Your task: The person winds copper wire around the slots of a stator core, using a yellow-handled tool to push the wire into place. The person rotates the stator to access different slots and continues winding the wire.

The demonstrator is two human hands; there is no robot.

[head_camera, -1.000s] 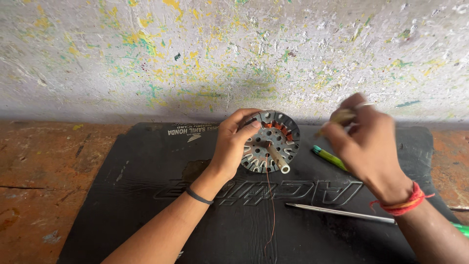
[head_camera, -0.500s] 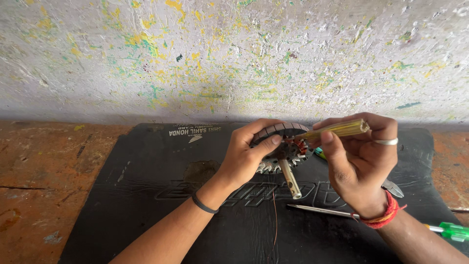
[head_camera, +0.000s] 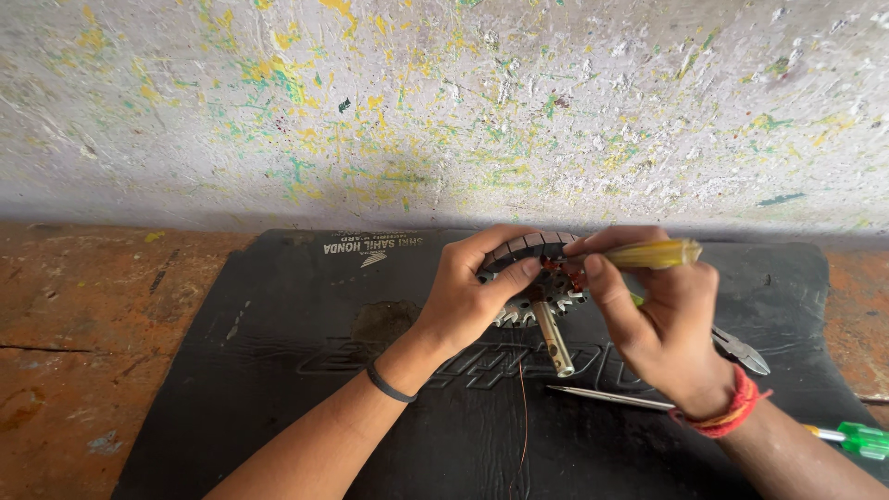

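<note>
Head view, going left to right: an orange-stained floor [head_camera: 102,324] is giving way to a black rubber mat [head_camera: 278,370] below a paint-flecked wall [head_camera: 444,102]. At centre frame the left hand [head_camera: 468,296] is gripping a round motor stator [head_camera: 537,278] — fingers curled over its dark rim, thumb pressing its face — with a metal shaft [head_camera: 554,338] pointing down toward the viewer. Just right, the right hand [head_camera: 653,319] is pinching a yellow-handled tool [head_camera: 648,254], its tip touching the stator's copper windings. Pliers [head_camera: 741,350] and a green-handled screwdriver [head_camera: 857,437] are lying on the mat at lower right.
</note>
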